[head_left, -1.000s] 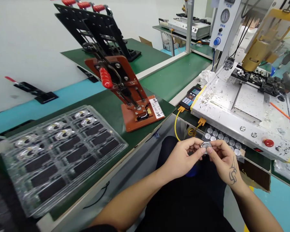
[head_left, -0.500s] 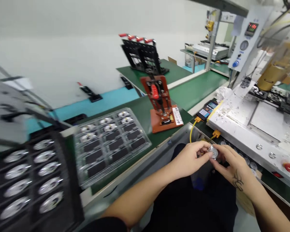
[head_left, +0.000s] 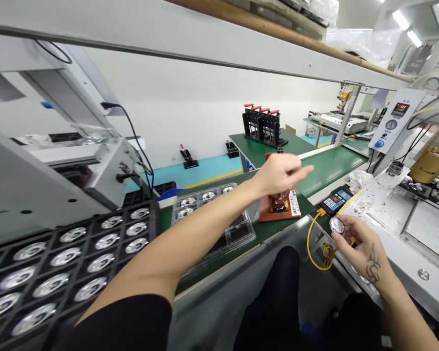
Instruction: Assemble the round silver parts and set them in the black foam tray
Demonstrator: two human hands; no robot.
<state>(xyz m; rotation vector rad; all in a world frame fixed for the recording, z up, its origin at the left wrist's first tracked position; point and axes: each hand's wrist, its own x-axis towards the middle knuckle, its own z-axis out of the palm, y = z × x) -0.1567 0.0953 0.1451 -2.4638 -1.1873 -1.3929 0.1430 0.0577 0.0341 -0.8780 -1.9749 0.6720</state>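
Observation:
My right hand point(head_left: 358, 243) pinches a round silver metal part point(head_left: 336, 225) between thumb and fingers, its face turned up toward me. My left hand point(head_left: 280, 173) is up in front of the orange-brown toggle clamp fixture point(head_left: 269, 215), slightly blurred. Its fingers are curled and the thumb sticks out to the right. The hand covers the fixture's red handle, so what it grips, if anything, is hidden. Behind my left forearm lies a clear plastic tray point(head_left: 249, 235) with several similar silver parts in its far row.
At left, a black tray point(head_left: 126, 263) holds rows of silver discs. A keypad device point(head_left: 336, 200) with a yellow cable point(head_left: 308, 243) lies beside the white press machine point(head_left: 391, 229) at right. A grey shelf beam point(head_left: 205, 48) crosses overhead. Black clamp fixtures point(head_left: 261, 126) stand farther back.
My left hand has let go of the silver part and moved up and left to the clamp fixture. The right hand keeps the part alone. My view has tilted up.

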